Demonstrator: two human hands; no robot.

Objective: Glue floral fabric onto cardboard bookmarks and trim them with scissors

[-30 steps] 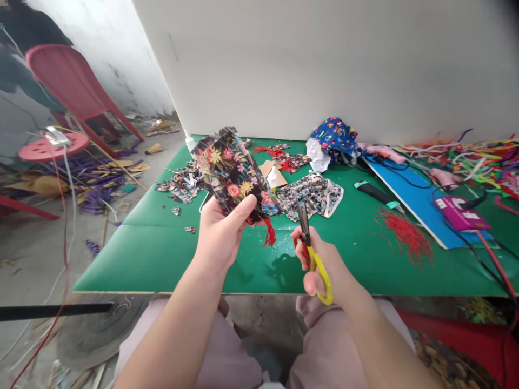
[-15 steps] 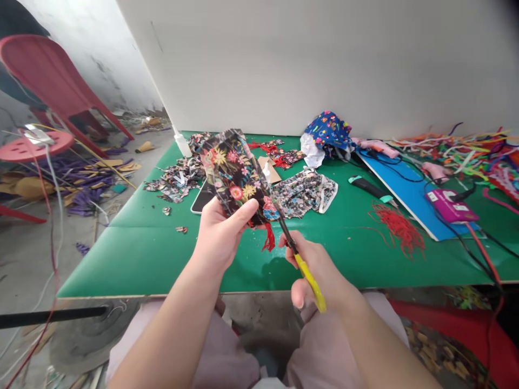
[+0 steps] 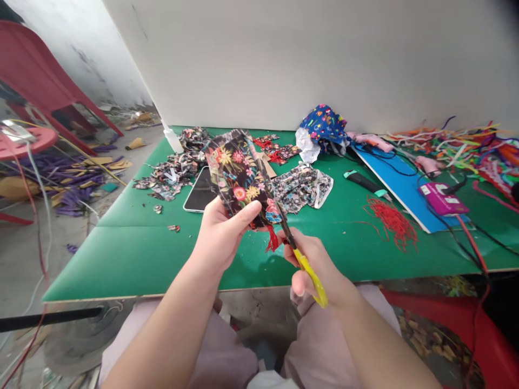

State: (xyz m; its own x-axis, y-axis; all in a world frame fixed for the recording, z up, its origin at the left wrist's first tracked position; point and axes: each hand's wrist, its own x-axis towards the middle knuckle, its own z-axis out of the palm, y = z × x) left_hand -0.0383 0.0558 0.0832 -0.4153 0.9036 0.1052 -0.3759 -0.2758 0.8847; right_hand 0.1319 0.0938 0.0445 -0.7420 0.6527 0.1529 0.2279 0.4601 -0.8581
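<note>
My left hand (image 3: 221,232) pinches a piece of black floral fabric (image 3: 237,175) and holds it upright above the green table (image 3: 133,248). A red tassel (image 3: 271,240) hangs from the fabric's lower corner. My right hand (image 3: 314,259) grips yellow-handled scissors (image 3: 304,259), whose blades lie against the fabric's right edge just above the tassel. Both hands are over the table's front edge, above my lap.
A phone (image 3: 199,190) lies flat behind the fabric, among fabric scraps (image 3: 168,175). Patterned cloth (image 3: 302,186), blue fabric (image 3: 324,124), red threads (image 3: 391,221), a utility knife (image 3: 365,183), a blue board (image 3: 401,186), a pink device (image 3: 441,197) and coloured strips lie to the right. Red chairs stand at the left.
My right hand brought the scissors left and up, from apart from the fabric to its right edge by the tassel. The view shifted, and the phone came into sight.
</note>
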